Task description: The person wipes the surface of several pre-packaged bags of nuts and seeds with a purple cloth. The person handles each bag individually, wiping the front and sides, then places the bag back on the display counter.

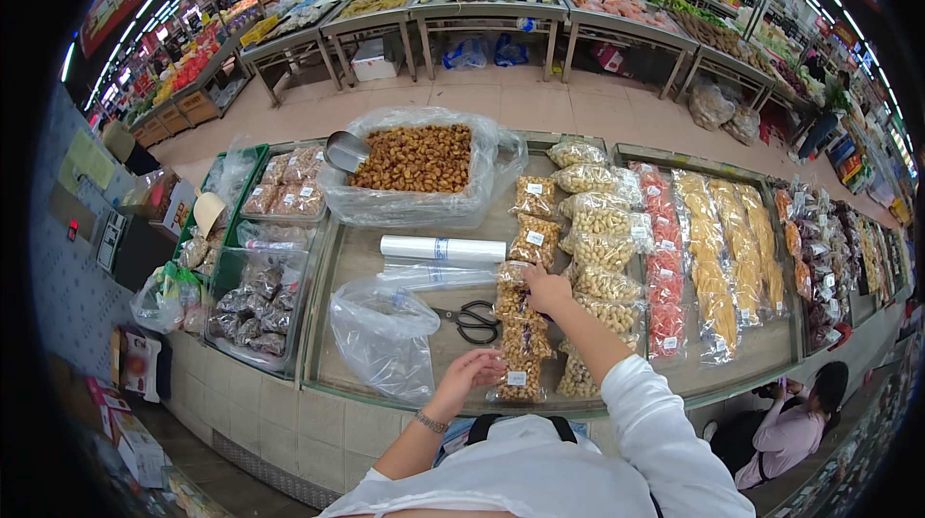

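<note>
My right hand [549, 292] reaches over a column of clear bags of brown nuts, its fingertips on the upper end of one nut bag [510, 295]. Whether the fingers pinch the plastic cannot be told. Lower and to the left, my left hand [471, 378] hovers with fingers loosely bent and nothing in it, beside the lowest labelled nut bag [517, 378]. Black-handled scissors [477, 323] lie just left of the column. A roll of clear plastic bags [442, 248] rests above them, and an open clear plastic bag [383, 337] sits to their left.
Behind the roll stands a plastic-lined tub [405, 207] of brown nuts with a metal scoop [347, 151]. Bagged pale nuts [596, 250], red packets [663, 268] and yellow strips [712, 258] fill the right side. A person [791, 424] crouches at lower right.
</note>
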`<state>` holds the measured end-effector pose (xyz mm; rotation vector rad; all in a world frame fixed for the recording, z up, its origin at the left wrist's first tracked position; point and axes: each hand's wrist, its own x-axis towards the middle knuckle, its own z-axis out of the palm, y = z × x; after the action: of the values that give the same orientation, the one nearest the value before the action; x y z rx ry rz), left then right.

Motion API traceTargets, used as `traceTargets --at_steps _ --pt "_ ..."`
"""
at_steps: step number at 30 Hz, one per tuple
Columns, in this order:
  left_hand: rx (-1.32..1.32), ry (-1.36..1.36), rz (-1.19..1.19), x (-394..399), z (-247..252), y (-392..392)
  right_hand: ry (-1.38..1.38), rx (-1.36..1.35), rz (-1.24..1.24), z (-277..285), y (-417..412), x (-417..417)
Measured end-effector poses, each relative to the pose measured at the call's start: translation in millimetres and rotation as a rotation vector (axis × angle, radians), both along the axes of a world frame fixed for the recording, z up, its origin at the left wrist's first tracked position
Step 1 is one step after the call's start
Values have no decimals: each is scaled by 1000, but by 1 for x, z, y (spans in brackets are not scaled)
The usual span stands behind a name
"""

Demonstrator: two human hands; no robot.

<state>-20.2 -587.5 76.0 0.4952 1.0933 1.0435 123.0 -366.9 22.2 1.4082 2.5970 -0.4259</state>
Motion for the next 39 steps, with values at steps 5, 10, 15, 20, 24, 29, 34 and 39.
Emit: traceTargets --at_steps 5,10,15,20,24,29,34,39 --pt "-31 6 -4 -5 -10 1 -76 39 -74 -41 15 -2" --pt "-59 2 20 -11 -18 9 -128 236 88 -45 59 2" --pt "-56 -2 22 -13 -19 20 -6 292 67 -42 74 7" --pt "-18 -123 44 -13 -17 33 144 282 -17 -15 38 19" --pt "-112 -561 184 -7 -28 40 280 312 3 73 -38 30" --pt "179 -991 208 15 7 50 337 -57 195 144 -135 56" --pt "309 -986 -24 25 31 39 954 10 -274 179 -162 81" --pt "134 -692 42 43 57 21 614 277 258 185 -185 28"
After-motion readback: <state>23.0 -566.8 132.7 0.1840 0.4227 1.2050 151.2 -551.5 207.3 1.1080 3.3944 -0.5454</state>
